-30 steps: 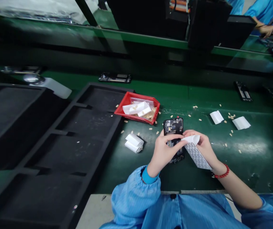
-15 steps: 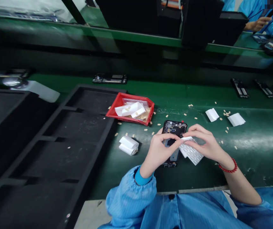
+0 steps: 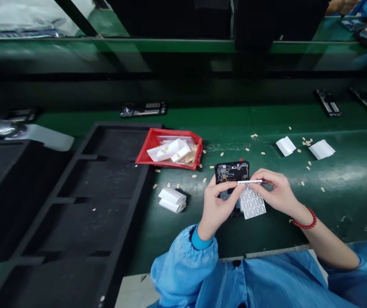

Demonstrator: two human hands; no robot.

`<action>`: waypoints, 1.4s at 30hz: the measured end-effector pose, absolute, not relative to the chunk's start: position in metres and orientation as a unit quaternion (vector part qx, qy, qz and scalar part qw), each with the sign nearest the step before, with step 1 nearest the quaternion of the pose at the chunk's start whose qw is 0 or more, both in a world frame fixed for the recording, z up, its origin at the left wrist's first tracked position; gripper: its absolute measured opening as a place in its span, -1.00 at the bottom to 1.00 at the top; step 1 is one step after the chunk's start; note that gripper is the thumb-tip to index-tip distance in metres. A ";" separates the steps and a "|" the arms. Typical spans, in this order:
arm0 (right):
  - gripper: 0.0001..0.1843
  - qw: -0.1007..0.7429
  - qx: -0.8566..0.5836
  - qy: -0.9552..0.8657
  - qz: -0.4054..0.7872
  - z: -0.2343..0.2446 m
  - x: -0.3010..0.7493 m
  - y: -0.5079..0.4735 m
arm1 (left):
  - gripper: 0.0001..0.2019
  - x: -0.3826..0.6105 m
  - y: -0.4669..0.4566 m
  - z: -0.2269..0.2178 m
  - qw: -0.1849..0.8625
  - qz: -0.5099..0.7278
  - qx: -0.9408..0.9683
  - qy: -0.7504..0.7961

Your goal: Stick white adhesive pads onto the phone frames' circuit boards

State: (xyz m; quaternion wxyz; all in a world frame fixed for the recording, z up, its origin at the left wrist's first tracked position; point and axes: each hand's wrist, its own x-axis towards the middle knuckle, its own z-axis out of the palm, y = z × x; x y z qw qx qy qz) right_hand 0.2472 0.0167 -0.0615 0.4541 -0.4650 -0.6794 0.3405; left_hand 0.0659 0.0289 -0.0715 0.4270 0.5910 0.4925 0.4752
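Note:
My left hand [image 3: 219,203] pinches the left end of the folded top edge of a white sticker sheet [image 3: 253,202]. My right hand [image 3: 275,190] grips the same edge at its right end, thumb below and fingers above. Rows of small grey-outlined stickers cover the sheet, which hangs down from the fold. Behind it lies an opened phone [image 3: 233,172] with its circuit board showing; its lower part is mostly hidden by the sheet and my left hand.
A red bin [image 3: 143,157] holds folded papers and small tan pieces. A black compartment tray [image 3: 132,190] stands at left. Folded white papers [image 3: 172,199] and scattered tan bits lie on the green bench [image 3: 356,205]. More phone frames [image 3: 143,109] lie along the back.
Both hands have drawn the sheet's top edge straight and level, and its printed face now hangs flatter. The view has shifted slightly downward.

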 end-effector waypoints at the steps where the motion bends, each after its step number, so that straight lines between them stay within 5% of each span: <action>1: -0.87 0.456 -0.463 -0.681 0.338 -0.062 0.247 0.017 | -0.92 0.066 0.029 -0.071 0.425 0.477 0.592 0.492; 25: -0.96 0.459 -0.434 -0.723 0.281 -0.064 0.245 0.015 | -0.92 0.066 0.026 -0.069 0.424 0.470 0.598 0.492; 42: -0.79 0.432 -0.449 -0.767 0.155 -0.057 0.251 0.015 | -0.91 0.066 0.024 -0.069 0.418 0.458 0.604 0.501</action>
